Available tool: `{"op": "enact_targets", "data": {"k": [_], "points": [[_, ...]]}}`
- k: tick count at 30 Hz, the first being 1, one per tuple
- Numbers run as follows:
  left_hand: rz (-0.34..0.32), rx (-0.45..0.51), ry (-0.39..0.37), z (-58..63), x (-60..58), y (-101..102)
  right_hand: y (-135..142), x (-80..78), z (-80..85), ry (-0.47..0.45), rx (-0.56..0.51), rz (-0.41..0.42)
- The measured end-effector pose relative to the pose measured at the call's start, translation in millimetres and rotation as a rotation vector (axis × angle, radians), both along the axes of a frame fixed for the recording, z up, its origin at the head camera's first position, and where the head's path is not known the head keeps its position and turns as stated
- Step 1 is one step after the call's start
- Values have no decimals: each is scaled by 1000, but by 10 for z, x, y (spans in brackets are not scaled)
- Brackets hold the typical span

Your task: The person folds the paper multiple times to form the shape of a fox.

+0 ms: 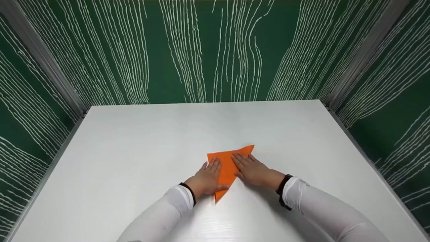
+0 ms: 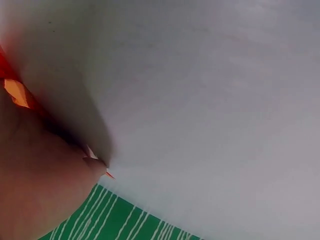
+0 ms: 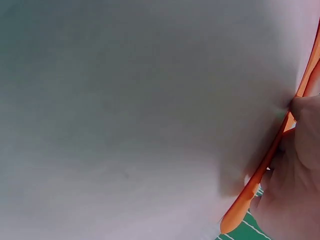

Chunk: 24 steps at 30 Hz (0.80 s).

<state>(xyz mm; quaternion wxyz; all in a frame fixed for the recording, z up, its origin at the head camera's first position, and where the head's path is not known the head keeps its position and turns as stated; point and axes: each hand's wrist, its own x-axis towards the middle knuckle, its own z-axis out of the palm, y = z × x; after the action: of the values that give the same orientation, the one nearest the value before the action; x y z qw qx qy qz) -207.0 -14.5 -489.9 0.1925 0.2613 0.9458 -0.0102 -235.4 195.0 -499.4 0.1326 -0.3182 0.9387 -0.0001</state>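
Observation:
A folded piece of orange paper [image 1: 227, 168] lies on the white table, with one pointed corner toward the far right and another toward the near side. My left hand [image 1: 207, 177] rests flat on its left part, fingers straight and thumb reaching across the lower point. On the right edge my right hand [image 1: 252, 170] presses with extended fingers. In the left wrist view, a strip of the orange paper [image 2: 19, 93] shows beside the left hand [image 2: 45, 175]. The right wrist view has the paper's edge [image 3: 270, 155] running along the right hand [image 3: 295, 170].
The white table [image 1: 134, 151] spreads around the paper. Green panels with white wavy lines [image 1: 208, 50] stand behind it and at both sides, joined by grey metal posts [image 1: 50, 57]. White sleeves [image 1: 161, 215] and dark wrist bands cover the forearms.

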Motion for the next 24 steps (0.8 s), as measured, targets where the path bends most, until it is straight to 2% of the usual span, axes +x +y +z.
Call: {"op": "enact_targets", "data": {"k": [4,8,10,12,14,17,19,22,24], "points": [[10,-17,-8,-6,3,-15,-44,1,48,9,-46,13],[25,0,-28,11,5,-27,-72,8,135,43,-176,10],[28,10,-36,11,2,-28,-66,24,192,63,-270,-23],[34,18,-41,4,-1,-26,-51,51,255,51,-382,-102],[36,13,-43,-15,-8,-19,-10,86,306,-18,-519,-222],[36,10,-42,-26,-9,-4,84,160,342,-217,-741,-448],[35,8,-41,-30,-9,7,155,226,325,-357,-880,-568],[32,7,-39,-27,5,14,215,359,276,-551,-1031,-703],[30,8,-36,-47,14,21,222,449,240,-646,-1112,-766]]}}
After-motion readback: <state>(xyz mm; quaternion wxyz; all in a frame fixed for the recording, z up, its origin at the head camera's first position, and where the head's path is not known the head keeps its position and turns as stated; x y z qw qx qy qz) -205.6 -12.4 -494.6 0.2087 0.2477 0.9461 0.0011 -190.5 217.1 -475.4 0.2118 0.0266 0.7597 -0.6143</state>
